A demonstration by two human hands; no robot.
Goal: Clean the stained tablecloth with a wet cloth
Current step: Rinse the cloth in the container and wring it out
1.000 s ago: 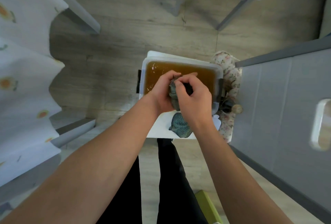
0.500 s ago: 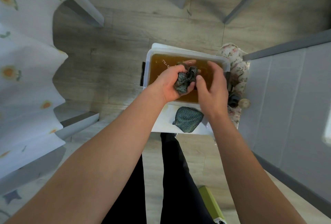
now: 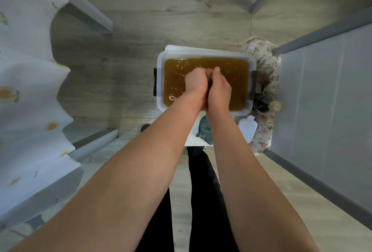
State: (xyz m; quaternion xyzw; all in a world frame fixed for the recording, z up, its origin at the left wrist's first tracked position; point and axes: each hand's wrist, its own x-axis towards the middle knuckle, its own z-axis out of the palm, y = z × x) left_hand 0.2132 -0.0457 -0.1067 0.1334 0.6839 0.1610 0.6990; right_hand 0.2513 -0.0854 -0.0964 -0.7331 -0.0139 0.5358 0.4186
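A clear plastic tub (image 3: 161,82) of brown water stands on the floor in front of me. Over its middle, my left hand (image 3: 196,80) and my right hand (image 3: 219,88) are pressed together around a dark wet cloth (image 3: 210,81), of which only a sliver shows between them. Both hands grip it with curled fingers. A second teal cloth (image 3: 205,130) lies on a white lid (image 3: 191,139) just below the tub, partly hidden by my right forearm. The white tablecloth (image 3: 26,82) with orange flowers hangs at the left.
Grey table legs (image 3: 88,16) stand left of the tub. A floral fabric bundle (image 3: 265,74) and a white bottle (image 3: 248,129) lie to the tub's right, against a grey cabinet (image 3: 326,98). My dark trouser legs (image 3: 201,191) are below.
My hands, apart with the cloth showing in the left one half a second ago, have closed together on it and dropped lower over the water. The water surface shows ripples.
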